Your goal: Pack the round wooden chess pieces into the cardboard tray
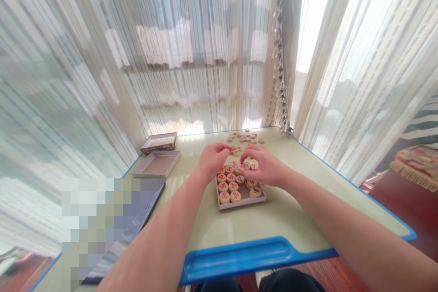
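Observation:
A shallow grey tray (241, 203) on the pale green table (287, 219) holds several round wooden chess pieces (230, 187) with red and black characters. My left hand (212, 160) hovers over the tray's far left corner, its fingers pinched together at the tips; whether a piece is in them is hidden. My right hand (263, 166) rests on the tray's far right side, fingers curled over a piece (253, 164). More loose pieces (245, 137) lie scattered on the table beyond both hands.
Two more box parts, a grey lid (156, 164) and a brown-rimmed box (159, 142), sit at the far left. A dark tablet (150, 200) lies at the left. The table has a blue rim with a groove (236, 258) at the front. Sheer curtains (191, 54) surround it.

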